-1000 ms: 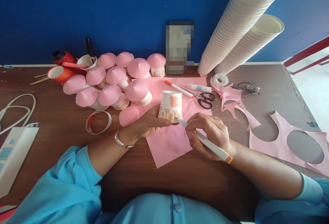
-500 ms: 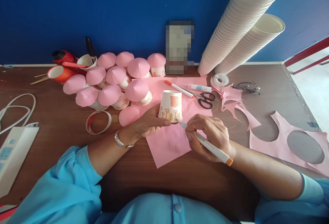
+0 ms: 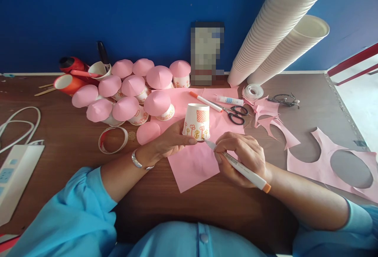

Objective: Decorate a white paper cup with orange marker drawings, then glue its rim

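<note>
Upside down in my left hand (image 3: 174, 141) is a white paper cup (image 3: 193, 111), drawn with orange and yellow flowers and a checked orange square. My left thumb lies along its lower rim; the other fingers are mostly hidden behind it. My right hand (image 3: 242, 156) grips a white marker (image 3: 246, 172) with an orange end, its tip at the cup's lower right edge. Pink paper (image 3: 191, 174) lies beneath both hands. Beyond the cup are a capped orange marker (image 3: 205, 101), black-handled scissors (image 3: 238, 115) and a glue stick (image 3: 230, 100).
Several decorated cups with pink cone roofs (image 3: 158, 102) stand to the left. Two tall stacks of paper cups (image 3: 271, 24) lean on the blue wall. Pink offcuts (image 3: 307, 162) lie right, a tape roll (image 3: 113, 140) left, near a white power strip (image 3: 22, 178).
My right hand and the marker have shifted very slightly to the right, with the tip still by the cup's lower edge. The left hand holds the cup almost unmoved.
</note>
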Available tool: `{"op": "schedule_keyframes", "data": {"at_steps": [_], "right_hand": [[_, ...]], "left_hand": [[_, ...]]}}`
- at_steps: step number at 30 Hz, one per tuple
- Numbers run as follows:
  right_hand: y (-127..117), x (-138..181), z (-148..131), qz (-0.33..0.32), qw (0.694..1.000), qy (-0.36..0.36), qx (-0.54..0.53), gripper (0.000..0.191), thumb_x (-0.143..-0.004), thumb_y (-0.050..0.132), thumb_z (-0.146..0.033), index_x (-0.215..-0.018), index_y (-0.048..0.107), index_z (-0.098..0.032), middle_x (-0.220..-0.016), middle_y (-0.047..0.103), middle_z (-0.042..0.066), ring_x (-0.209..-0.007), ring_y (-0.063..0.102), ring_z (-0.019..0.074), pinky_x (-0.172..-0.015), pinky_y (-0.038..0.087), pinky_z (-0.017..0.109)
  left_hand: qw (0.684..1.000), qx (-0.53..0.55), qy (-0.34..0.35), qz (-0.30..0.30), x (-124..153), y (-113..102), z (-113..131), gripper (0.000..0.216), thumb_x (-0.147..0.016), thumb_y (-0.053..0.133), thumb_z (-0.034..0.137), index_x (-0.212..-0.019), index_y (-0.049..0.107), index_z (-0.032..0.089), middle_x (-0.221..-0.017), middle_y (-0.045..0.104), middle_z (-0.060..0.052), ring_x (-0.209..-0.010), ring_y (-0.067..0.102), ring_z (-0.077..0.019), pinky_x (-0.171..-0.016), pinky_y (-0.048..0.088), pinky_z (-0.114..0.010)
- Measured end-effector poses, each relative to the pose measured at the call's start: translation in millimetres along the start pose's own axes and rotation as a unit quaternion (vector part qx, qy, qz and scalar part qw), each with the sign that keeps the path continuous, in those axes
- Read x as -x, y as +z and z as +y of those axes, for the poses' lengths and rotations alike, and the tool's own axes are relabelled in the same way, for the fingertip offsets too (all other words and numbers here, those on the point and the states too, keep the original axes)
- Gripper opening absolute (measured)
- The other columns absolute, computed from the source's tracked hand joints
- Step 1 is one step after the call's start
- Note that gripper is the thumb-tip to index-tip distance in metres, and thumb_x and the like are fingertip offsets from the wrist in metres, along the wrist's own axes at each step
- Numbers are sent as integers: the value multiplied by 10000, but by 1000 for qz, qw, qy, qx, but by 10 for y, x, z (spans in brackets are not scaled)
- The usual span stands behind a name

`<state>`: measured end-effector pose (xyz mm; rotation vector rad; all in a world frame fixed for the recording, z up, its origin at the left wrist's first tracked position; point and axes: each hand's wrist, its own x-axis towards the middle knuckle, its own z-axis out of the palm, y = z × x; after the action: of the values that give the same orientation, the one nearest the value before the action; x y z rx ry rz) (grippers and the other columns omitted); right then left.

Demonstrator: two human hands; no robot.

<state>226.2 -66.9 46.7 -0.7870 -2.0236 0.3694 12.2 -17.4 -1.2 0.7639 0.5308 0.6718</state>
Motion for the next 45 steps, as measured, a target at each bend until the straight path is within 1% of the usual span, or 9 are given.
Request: {"op": "schedule_keyframes", "data": {"at_steps": [6, 10, 14, 19, 24, 30, 37, 41, 45], "right_hand": [[-6, -5, 1, -5, 1000, -2, 1, 221, -839, 536, -26, -926, 518, -228, -663, 600, -18, -546, 605, 134, -508, 474, 239], [-1, -3, 10, -4, 1000, 1, 9, 210, -852, 541, -39, -933, 518, -231, -674, 611, -17, -553, 612, 133, -506, 477, 238], [0, -6, 13, -4, 1000, 0, 12, 210, -852, 545, -34, -933, 523, -226, -684, 620, -11, -567, 629, 135, -515, 486, 236], [-3, -11, 13, -6, 1000, -1, 17, 179, -871, 543, -49, -929, 527, -218, -687, 628, -4, -557, 615, 131, -513, 475, 234], [-2, 4, 19, -16, 1000, -2, 4, 203, -859, 541, -28, -931, 524, -217, -685, 618, -2, -558, 612, 136, -523, 478, 243], [6, 10, 16, -20, 1000, -3, -1, 191, -864, 533, -43, -929, 521, -222, -673, 598, -15, -545, 596, 134, -511, 468, 248], [1, -1, 3, -17, 1000, -8, 4, 191, -855, 516, -44, -915, 513, -226, -653, 582, -24, -539, 584, 129, -502, 452, 244], [-8, -1, -5, -24, 1000, -2, 9, 187, -857, 510, -51, -906, 509, -231, -645, 576, -33, -534, 576, 122, -504, 450, 239], [-13, -1, -6, -27, 1000, 4, 12, 188, -856, 508, -51, -896, 506, -235, -642, 574, -37, -531, 571, 116, -500, 443, 234]], "left_hand": [[1000, -14, -5, -9, 4, -11, -4, 487, -725, 916, 256, -1169, 727, 191, -1034, 758, -67, -932, 686, -191, -834, 527, -298], [1000, -24, -10, -4, 11, -13, -7, 480, -727, 916, 267, -1162, 729, 189, -1068, 764, -81, -951, 693, -208, -852, 529, -317], [999, -29, -12, -13, 16, -18, -15, 512, -734, 913, 269, -1200, 720, 187, -1100, 756, -94, -996, 694, -221, -860, 533, -317], [999, -43, -18, -11, 12, -22, -17, 512, -726, 920, 288, -1184, 715, 184, -1080, 755, -81, -989, 694, -217, -866, 529, -320], [999, -40, -16, -15, 11, -12, -5, 523, -724, 924, 294, -1191, 714, 187, -1086, 755, -79, -985, 693, -214, -859, 520, -314], [999, -33, -31, -13, 19, 0, 15, 508, -705, 940, 330, -1139, 732, 167, -1033, 758, -78, -953, 694, -215, -895, 517, -348], [999, -28, -21, -8, 11, -15, -6, 449, -714, 928, 290, -1099, 731, 169, -996, 754, -66, -914, 690, -195, -857, 523, -321], [999, -36, -19, -9, 13, -15, -8, 456, -724, 920, 278, -1125, 728, 172, -994, 749, -59, -908, 685, -185, -848, 524, -304], [999, -32, -10, -3, 13, 0, 4, 509, -718, 920, 252, -1179, 713, 186, -1016, 746, -53, -920, 675, -178, -838, 524, -289]]}}
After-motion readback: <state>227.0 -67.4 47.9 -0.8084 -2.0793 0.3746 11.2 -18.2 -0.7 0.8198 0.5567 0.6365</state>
